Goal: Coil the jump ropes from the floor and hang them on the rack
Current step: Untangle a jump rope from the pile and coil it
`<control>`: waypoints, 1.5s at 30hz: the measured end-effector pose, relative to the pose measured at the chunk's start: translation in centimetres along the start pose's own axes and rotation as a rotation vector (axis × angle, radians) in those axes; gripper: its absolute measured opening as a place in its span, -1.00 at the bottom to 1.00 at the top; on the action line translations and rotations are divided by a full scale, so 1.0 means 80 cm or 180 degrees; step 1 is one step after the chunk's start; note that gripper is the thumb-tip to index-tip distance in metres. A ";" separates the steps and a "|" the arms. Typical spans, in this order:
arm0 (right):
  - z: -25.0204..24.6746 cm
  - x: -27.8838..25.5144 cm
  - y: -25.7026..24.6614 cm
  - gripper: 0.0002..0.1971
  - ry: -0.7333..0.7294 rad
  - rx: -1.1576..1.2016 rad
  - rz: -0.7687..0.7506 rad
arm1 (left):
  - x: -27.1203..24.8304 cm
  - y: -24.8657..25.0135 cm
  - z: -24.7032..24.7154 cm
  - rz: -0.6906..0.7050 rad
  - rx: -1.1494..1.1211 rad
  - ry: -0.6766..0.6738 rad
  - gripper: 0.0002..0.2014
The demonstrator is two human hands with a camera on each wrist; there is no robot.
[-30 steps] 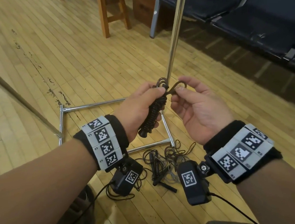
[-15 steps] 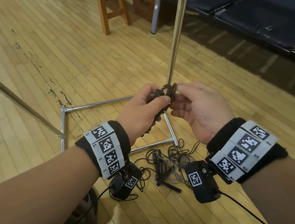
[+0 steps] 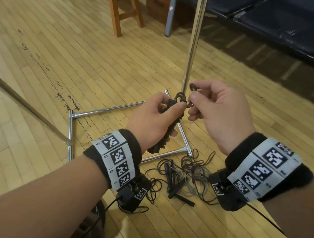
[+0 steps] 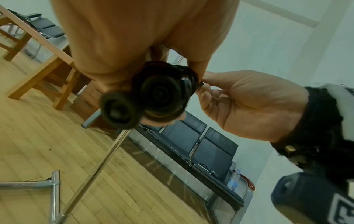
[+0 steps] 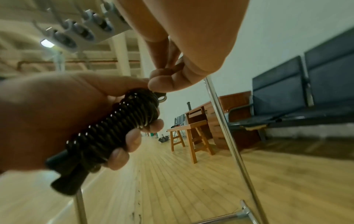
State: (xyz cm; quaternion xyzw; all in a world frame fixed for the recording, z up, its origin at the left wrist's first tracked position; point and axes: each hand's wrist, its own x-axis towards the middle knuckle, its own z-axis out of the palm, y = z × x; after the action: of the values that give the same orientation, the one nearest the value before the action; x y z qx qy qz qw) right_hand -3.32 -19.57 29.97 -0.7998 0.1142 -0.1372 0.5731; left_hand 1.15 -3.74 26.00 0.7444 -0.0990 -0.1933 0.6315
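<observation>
My left hand [image 3: 156, 118] grips a black jump rope bundle [image 3: 167, 133], its cord wound tightly round the two handles [image 5: 107, 130]. The handle ends [image 4: 145, 97] point at the left wrist camera. My right hand [image 3: 219, 113] pinches a loop of the cord [image 3: 192, 87] at the top of the bundle, between thumb and fingers. Both hands hover in front of the chrome rack's upright pole [image 3: 194, 38]. More jump ropes [image 3: 181, 174] lie tangled on the wooden floor below my wrists, partly hidden by the wrist cameras.
The rack's chrome base frame [image 3: 103, 111] lies on the floor around the pole. Hooks of the rack [image 5: 76, 33] show overhead in the right wrist view. Wooden stools [image 3: 122, 7] and a desk stand beyond; dark bench seats [image 3: 275, 19] line the right wall.
My hands have drifted right and slightly up. The right hand has drawn a loop of cord upward from the top of the bundle, while the left keeps its grip.
</observation>
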 end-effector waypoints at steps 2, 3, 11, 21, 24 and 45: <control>-0.003 0.004 -0.003 -0.79 0.0036 0.0465 0.0188 | 0.000 0.002 -0.001 -0.0003 -0.0023 -0.0028 -0.61; -0.006 0.006 -0.004 -0.80 0.0054 0.0688 0.0273 | 0.000 0.002 -0.001 0.0004 -0.0027 -0.0033 -0.59; -0.009 0.004 0.001 -0.78 -0.0380 0.0346 0.0463 | 0.001 -0.002 -0.002 0.0069 0.0082 0.0068 -0.83; -0.001 0.000 0.011 -0.72 -0.0542 -0.0034 0.0604 | 0.004 -0.007 -0.004 0.0485 0.1115 0.0225 -0.83; -0.002 0.002 0.011 -0.72 -0.0481 -0.0140 0.0529 | 0.003 -0.008 -0.003 0.0554 0.1398 0.0193 -0.79; -0.009 0.013 0.010 -0.94 -0.0676 0.0608 0.1213 | -0.003 -0.009 0.010 0.0847 0.1733 0.0178 -0.73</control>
State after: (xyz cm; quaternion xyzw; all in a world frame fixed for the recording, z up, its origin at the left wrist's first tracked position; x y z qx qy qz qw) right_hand -2.62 -20.80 29.56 -0.7159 0.1887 0.0482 0.6705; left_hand 0.55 -4.24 25.27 0.8718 -0.2264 -0.0547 0.4310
